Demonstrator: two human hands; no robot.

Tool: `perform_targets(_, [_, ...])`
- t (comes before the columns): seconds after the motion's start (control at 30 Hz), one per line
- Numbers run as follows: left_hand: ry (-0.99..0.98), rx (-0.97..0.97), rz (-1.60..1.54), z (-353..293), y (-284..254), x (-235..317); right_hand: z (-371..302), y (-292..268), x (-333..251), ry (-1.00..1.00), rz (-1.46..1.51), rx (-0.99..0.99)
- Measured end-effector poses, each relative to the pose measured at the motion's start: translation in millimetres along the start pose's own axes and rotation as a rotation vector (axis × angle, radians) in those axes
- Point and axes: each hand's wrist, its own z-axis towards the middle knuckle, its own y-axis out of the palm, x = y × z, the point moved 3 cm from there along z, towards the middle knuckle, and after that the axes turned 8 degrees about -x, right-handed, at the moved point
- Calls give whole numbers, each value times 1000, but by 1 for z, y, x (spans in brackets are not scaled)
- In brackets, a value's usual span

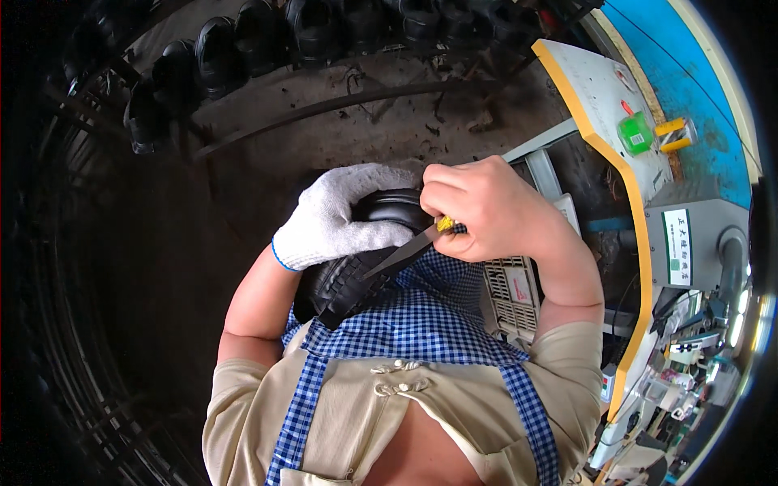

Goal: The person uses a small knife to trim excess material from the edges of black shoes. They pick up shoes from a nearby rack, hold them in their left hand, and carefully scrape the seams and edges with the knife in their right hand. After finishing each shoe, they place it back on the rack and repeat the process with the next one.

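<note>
My left hand (344,217), in a white knit glove with a blue cuff edge, is closed around a black shoe (344,279). Its thick, ridged sole tilts up over my lap. Bare, my right hand (485,206) grips a knife (399,256) by a handle that shows yellow between the fingers. The grey blade slants down and left across the sole, its tip close to the treads; I cannot tell whether the edge is cutting in. Beneath the shoe lies my blue checked apron (409,320).
Several black shoes (316,32) stand on a rack with a dark metal rail (356,101) ahead. At right, a yellow-edged white table (596,89) holds a green container (635,132) and a yellow-banded jar (675,134). A light plastic crate (510,300) sits beside my right arm.
</note>
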Motion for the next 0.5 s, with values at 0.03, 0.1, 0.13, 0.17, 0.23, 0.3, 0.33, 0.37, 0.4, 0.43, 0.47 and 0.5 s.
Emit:
perform_targets(0.03, [-11,12,-16,-1,0,-3,-1,2,4,-3,64,33])
perform_targets(0.1, [-37,25,-73,-2,1,-6,-3,9,12,-11,194,94])
perform_targets(0.13, [-50,24,-113,-2,2,-7,-4,13,17,-16,259,123])
perform_targets(0.17, [-64,22,-153,-2,2,-8,-5,16,21,-20,324,153])
perform_targets(0.23, [-75,19,-207,-2,3,-11,-5,19,25,-36,434,184])
perform_targets(0.3, [-92,17,-252,0,4,-13,-6,24,30,-42,519,203])
perform_targets(0.33, [-103,17,-271,0,5,-12,-6,27,34,-45,561,208])
perform_targets(0.37, [-114,16,-290,1,5,-12,-6,29,37,-48,603,214])
perform_targets(0.4, [-119,22,-269,1,4,-12,-6,32,41,-55,647,220])
perform_targets(0.43, [-124,27,-248,1,4,-13,-8,38,45,-24,766,213])
perform_targets(0.47, [-128,32,-227,1,3,-14,-9,42,47,-25,820,230])
perform_targets(0.5, [-134,23,-241,1,3,-13,-10,46,49,-28,873,246])
